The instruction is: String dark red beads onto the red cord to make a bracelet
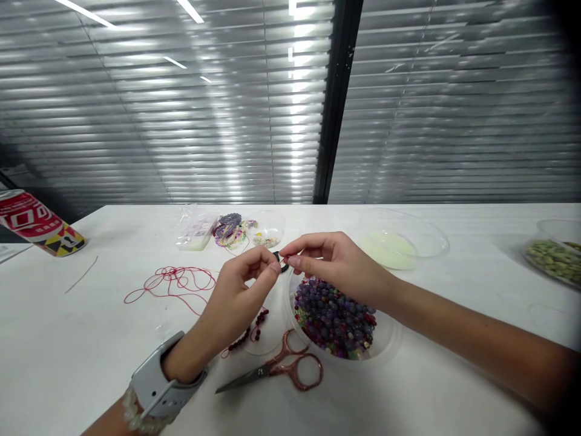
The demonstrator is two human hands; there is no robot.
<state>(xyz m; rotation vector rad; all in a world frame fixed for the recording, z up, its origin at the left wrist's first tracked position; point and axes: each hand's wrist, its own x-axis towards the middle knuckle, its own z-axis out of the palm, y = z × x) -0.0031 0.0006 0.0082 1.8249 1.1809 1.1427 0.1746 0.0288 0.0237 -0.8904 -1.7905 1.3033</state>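
Note:
My left hand point(236, 309) and my right hand point(331, 266) meet above the table, their fingertips pinching a small black ring-shaped bead point(282, 263) between them. Below my right hand sits a transparent bowl point(390, 333) heaped with purple and mixed round beads point(333, 318). A short strand of dark red beads point(249, 332) lies under my left hand. Left of that hand, a loose tangle of thin red cord point(170, 284) lies on the white table point(91, 327). A grey watch point(158, 378) circles my left wrist.
Rose-gold scissors point(281, 366) lie in front of the bowl. Farther back are a plastic bag point(195, 233), a jumble of beads point(229, 230), a small transparent dish point(267, 229) and a transparent bowl point(399, 242). A red can point(34, 221) lies far left; green beads point(554, 257) sit far right.

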